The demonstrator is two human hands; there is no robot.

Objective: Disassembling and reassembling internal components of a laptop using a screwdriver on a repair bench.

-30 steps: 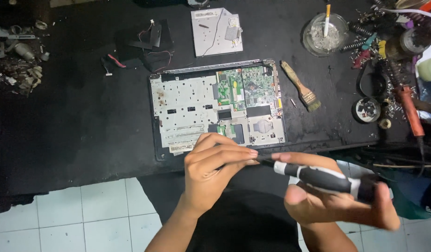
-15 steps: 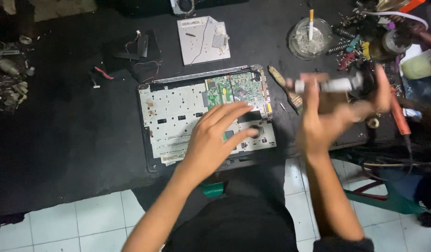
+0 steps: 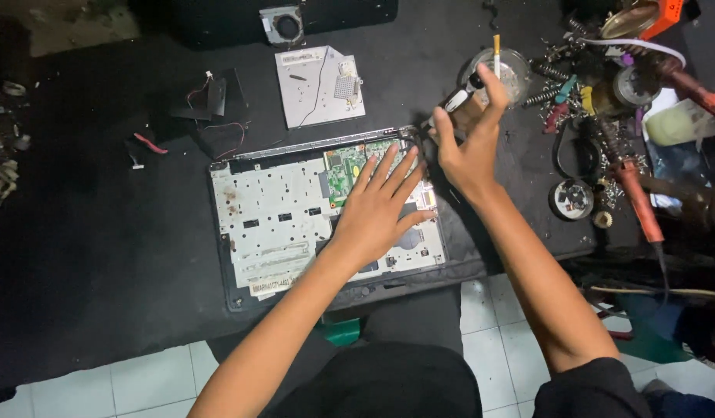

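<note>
Resting left hand point(image 3: 380, 209) flat on opened laptop point(image 3: 280, 224); right hand point(image 3: 469, 151) grips screwdriver point(image 3: 458, 99)

This looks like a small electronics repair workshop — a black bench point(image 3: 102, 255) carries an opened laptop chassis point(image 3: 280, 224) with its green circuit board point(image 3: 349, 166) bare. At the far right lies a clutter of tools point(image 3: 597, 93), a soldering iron point(image 3: 636, 197) and wire spools — farther back sit a loose cooling fan point(image 3: 284, 23) and a removed metal plate point(image 3: 318, 85).
</note>
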